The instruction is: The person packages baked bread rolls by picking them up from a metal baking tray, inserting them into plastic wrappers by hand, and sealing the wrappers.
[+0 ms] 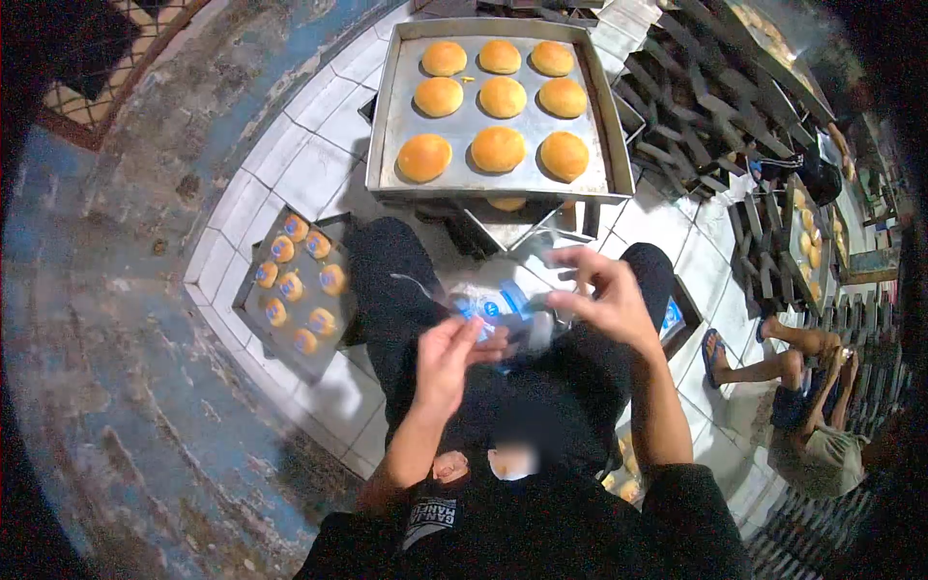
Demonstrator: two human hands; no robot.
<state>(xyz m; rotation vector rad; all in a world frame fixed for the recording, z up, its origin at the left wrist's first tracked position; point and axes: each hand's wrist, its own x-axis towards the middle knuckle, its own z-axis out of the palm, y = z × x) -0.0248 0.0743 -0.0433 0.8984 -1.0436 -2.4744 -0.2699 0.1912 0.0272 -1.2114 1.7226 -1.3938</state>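
Note:
Over my lap, my left hand pinches a clear plastic bag with blue print. My right hand is raised at the bag's right side, its thumb and forefinger apart and curved; motion blurs the film near these fingertips, so contact is unclear. In front of my knees, a large metal tray bears several golden round buns in rows. To my left, a smaller dark tray carries several buns with blue-printed wrapping.
Below the large tray lies another tray, partly hidden. Dark stacked trays stand at the right, near a seated person. A blue-printed packet lies beside my right knee. White tiles meet a worn blue-grey floor at the left.

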